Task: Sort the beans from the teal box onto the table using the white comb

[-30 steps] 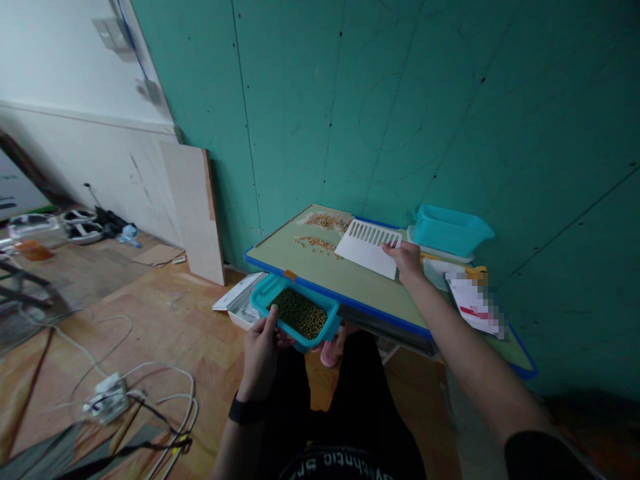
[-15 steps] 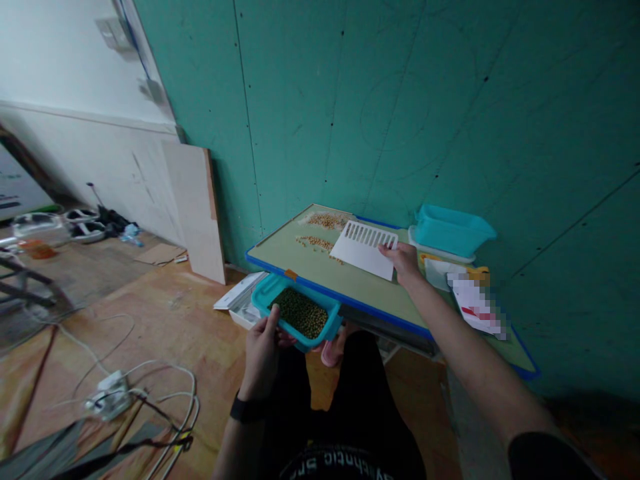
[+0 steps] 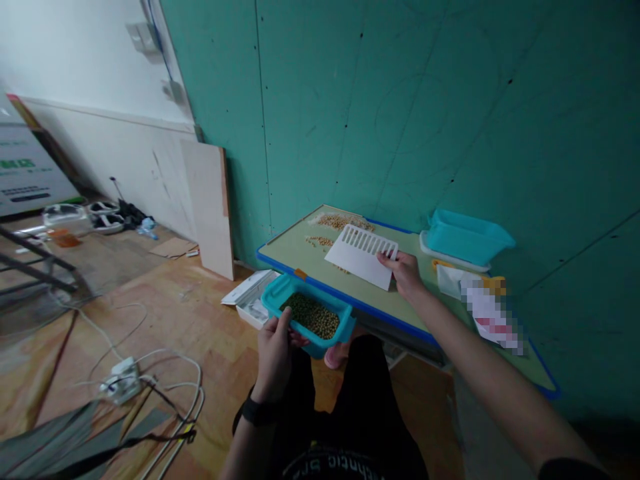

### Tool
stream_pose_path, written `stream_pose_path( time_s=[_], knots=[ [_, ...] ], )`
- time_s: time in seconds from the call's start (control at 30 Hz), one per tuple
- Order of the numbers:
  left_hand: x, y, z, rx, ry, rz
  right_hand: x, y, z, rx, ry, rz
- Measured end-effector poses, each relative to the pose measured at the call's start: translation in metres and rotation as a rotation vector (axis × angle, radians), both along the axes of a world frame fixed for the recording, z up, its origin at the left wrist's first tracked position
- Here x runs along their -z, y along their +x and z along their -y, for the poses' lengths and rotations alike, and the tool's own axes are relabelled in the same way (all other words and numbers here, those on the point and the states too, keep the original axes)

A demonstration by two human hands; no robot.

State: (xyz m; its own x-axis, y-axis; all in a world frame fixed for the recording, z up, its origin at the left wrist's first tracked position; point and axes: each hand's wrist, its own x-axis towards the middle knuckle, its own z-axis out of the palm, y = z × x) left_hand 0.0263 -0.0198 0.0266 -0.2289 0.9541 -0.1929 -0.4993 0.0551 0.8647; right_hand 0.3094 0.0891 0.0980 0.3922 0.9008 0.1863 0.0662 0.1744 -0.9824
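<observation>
My left hand (image 3: 274, 353) grips the near rim of a teal tray of greenish-yellow beans (image 3: 311, 316), held just below the front edge of a small blue-rimmed table (image 3: 295, 247). My right hand (image 3: 406, 272) pinches the right edge of a white slotted scraper card (image 3: 359, 257) that rests on the tabletop. Loose yellow beans (image 3: 336, 221) lie in small heaps beyond and to the left of the card.
A teal tub on a white lid (image 3: 465, 239) and papers (image 3: 470, 287) sit at the table's right. A green wall stands behind. A wooden board (image 3: 207, 207) leans at the left. Cables and a power strip (image 3: 120, 383) lie on the wood floor, a white box (image 3: 247, 300) under the table.
The card has slid a little toward me and left across the tabletop, covering some of the nearer beans. The view has shifted slightly right. The tray stays held at the table's edge.
</observation>
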Motion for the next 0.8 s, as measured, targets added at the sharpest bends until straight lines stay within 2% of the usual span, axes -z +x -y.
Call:
stream_pose_path(
  time_s=[0.2,0.4,0.5,0.67,0.8],
  knots=[
    [-0.002,0.006,-0.001,0.018,0.007,-0.021,0.000,-0.015,0.017,-0.097,-0.012,0.027],
    [0.001,0.008,-0.009,0.004,0.009,0.001,-0.013,-0.013,0.024,-0.046,0.000,-0.065],
    [0.001,0.008,-0.009,0.011,0.017,0.004,-0.012,-0.016,0.030,-0.047,-0.020,-0.056],
    [-0.004,0.010,-0.006,0.021,0.021,0.029,-0.001,-0.040,0.055,-0.045,0.011,0.064],
    [-0.009,0.012,-0.003,0.049,0.017,0.031,-0.002,-0.057,0.067,-0.053,0.088,0.263]
  ],
)
